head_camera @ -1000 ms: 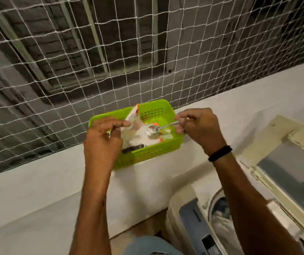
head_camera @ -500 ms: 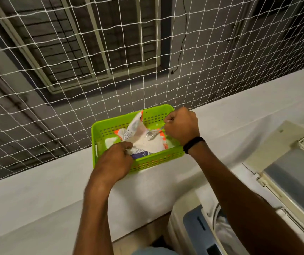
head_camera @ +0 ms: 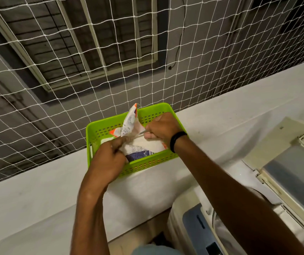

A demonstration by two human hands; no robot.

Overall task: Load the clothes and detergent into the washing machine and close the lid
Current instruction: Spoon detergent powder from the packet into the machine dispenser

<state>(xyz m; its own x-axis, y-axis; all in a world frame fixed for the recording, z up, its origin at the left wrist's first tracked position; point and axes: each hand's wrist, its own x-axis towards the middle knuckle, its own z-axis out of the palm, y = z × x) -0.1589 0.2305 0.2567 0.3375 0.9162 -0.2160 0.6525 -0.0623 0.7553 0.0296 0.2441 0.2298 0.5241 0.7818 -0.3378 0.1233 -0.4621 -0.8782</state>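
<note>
A white detergent bag [head_camera: 140, 146] with orange and blue print lies in a green plastic basket [head_camera: 147, 164] on the white ledge. My left hand [head_camera: 108, 161] pinches the bag's near edge at its opening. My right hand [head_camera: 161, 127] is closed on a metal spoon [head_camera: 142, 132], whose bowl is hidden inside the bag. The washing machine [head_camera: 193, 223] stands at the lower right with its lid [head_camera: 293, 173] raised, and pale cloth shows in the drum [head_camera: 221, 230].
A white ledge [head_camera: 37, 190] runs across the frame and carries the basket. A white rope net [head_camera: 92, 52] hangs right behind the basket. The machine's control panel [head_camera: 199, 225] sits below my right forearm.
My right hand has pushed the spoon from above the bag down into its opening. My left hand has dropped from the bag's top flap to its near edge.
</note>
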